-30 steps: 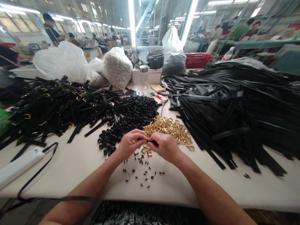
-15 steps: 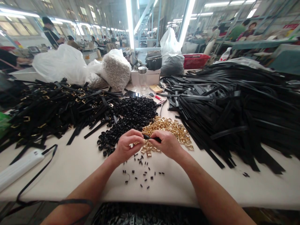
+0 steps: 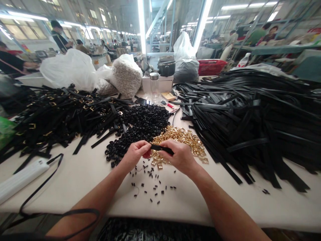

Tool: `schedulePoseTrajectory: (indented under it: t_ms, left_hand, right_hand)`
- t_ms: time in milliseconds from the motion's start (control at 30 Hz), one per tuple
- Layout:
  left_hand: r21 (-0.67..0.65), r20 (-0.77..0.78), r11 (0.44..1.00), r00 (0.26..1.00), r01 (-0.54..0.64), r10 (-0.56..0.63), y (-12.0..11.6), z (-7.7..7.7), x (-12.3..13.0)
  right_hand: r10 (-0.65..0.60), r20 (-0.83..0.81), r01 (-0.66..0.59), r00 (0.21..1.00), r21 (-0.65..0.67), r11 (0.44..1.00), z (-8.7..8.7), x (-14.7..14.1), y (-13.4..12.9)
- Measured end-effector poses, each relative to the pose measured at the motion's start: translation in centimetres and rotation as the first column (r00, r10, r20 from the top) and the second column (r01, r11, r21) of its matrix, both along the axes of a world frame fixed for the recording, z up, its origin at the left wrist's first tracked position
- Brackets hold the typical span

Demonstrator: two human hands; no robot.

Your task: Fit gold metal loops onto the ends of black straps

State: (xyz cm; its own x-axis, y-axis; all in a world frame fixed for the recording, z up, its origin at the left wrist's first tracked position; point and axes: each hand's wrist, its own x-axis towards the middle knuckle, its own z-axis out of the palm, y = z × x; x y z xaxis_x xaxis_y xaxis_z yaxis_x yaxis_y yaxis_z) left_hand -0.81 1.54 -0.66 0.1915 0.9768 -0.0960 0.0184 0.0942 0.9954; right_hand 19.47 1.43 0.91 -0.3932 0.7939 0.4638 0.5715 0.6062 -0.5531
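Note:
A short black strap [image 3: 158, 148] stretches between my two hands, over the near edge of the gold buckle pile [image 3: 182, 135]. My left hand [image 3: 137, 153] pinches its left end between thumb and fingers. The fingers of my right hand [image 3: 177, 154] are wrapped round its other end. Just beyond my left hand lies a heap of small black loops [image 3: 142, 120]. Several tiny black pieces [image 3: 162, 192] are scattered on the table below my hands. Whether a buckle or loop is on the strap cannot be made out.
Black straps with gold buckles [image 3: 62, 117] are piled at left, long black straps [image 3: 240, 113] at right. A white power strip [image 3: 23, 180] with a black cable lies front left. Behind stand plastic bags [image 3: 126, 75], a glass jar [image 3: 154, 85] and a red basket [image 3: 212, 67]. People sit farther back.
The fingers of my left hand have drawn closer together at the strap's left end, and more of the strap shows between my hands. The whole view has shifted slightly.

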Motion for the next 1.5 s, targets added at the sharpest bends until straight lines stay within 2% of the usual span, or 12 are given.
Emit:
schedulePoseTrajectory:
  t_ms: [267,467,600,767,833,900,967,1100,1167,1233,1367,1500]
  left_hand:
    - [-0.023,0.007,0.999,0.999,0.035,-0.034,-0.1,0.0,0.3]
    - [0.008,-0.004,0.997,0.997,0.071,-0.071,0.0,0.4,0.0]
    - [0.112,0.02,0.985,0.991,-0.131,0.13,1.1,0.9,-2.0]
    - [0.233,0.079,0.885,0.915,-0.402,0.395,2.1,2.2,-5.4]
    - [0.277,-0.008,0.88,0.914,-0.387,0.405,1.8,3.2,-6.7]
    - [0.316,-0.175,0.903,0.918,-0.29,0.356,1.2,4.4,-7.9]
    - [0.339,-0.384,0.927,0.876,-0.161,0.293,0.3,5.6,-9.3]
    - [0.214,-0.778,0.974,0.617,0.078,0.122,-2.0,6.7,-11.9]
    - [0.1,-0.867,0.987,0.498,0.128,0.023,-3.4,6.1,-12.9]
    - [0.053,-0.887,0.99,0.462,0.133,-0.014,-4.6,5.0,-13.4]
    - [0.125,-0.844,0.978,0.537,0.166,0.017,-5.9,1.8,-12.7]
    - [0.239,-0.827,0.944,0.557,0.226,0.076,-4.1,-0.5,-10.2]
  right_hand:
    - [-0.039,0.206,0.02,0.978,0.095,0.995,-1.1,-0.4,-0.1]
    - [-0.023,0.197,-0.002,0.98,0.128,0.992,-0.6,-0.2,-0.1]
    - [-0.087,0.166,0.059,0.982,0.168,0.984,-0.2,0.8,0.7]
    - [-0.16,0.179,0.117,0.971,0.226,0.967,-0.9,1.8,1.8]
    - [-0.157,0.196,0.108,0.968,0.242,0.964,-1.3,1.7,2.0]
    - [-0.148,0.21,0.093,0.966,0.253,0.963,-1.6,1.5,2.0]
    - [-0.14,0.217,0.082,0.966,0.258,0.963,-1.7,1.4,2.1]
    - [-0.145,0.219,0.086,0.965,0.258,0.962,-1.9,1.3,2.2]
    - [-0.147,0.223,0.09,0.964,0.25,0.964,-2.1,1.3,2.2]
    - [-0.144,0.236,0.087,0.961,0.236,0.968,-2.4,1.1,2.2]
    - [-0.115,0.276,0.059,0.954,0.204,0.977,-2.9,0.6,2.1]
    - [-0.092,0.275,0.046,0.957,0.168,0.985,-3.3,0.3,2.0]
